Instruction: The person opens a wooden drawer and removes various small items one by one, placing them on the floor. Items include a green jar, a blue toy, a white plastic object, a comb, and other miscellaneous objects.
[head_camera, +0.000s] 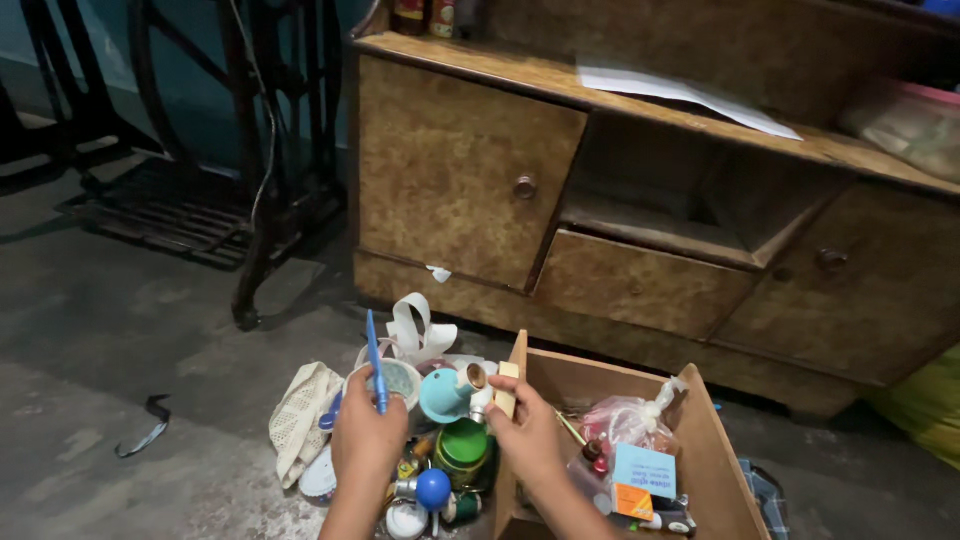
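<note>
While both hands work over the heap on the floor, left hand (368, 432) is closed round one blue pen (375, 362), held upright, tip up. Right hand (528, 428) pinches a small pale wooden stick-like piece (507, 389) at the near-left wall of the wooden drawer (716, 455), which sits on the floor in front of the brown cabinet (470, 170); a little cylinder sits by the same fingers, can't tell if it's gripped. Judging progress: the sort looks partway at best. Drawer already holds one tied plastic bag (632, 418), one light blue card box (645, 468) and a few small bits I can't resolve; the pile left of it looks mostly untouched. Pile count, as far as visible: one teal funnel-shaped piece (444, 395), one green-lidded jar (464, 445), one blue ball knob (433, 488), one white ribbon loop (417, 328), one mesh cloth bag (300, 412), one round white container (399, 379) behind the pen, plus small caps too cluttered to count. Cabinet: one empty drawer slot (668, 185), two knobbed doors, one white paper sheet (680, 92) on top. One dark strap (148, 425) lies apart on the floor, far left.
</note>
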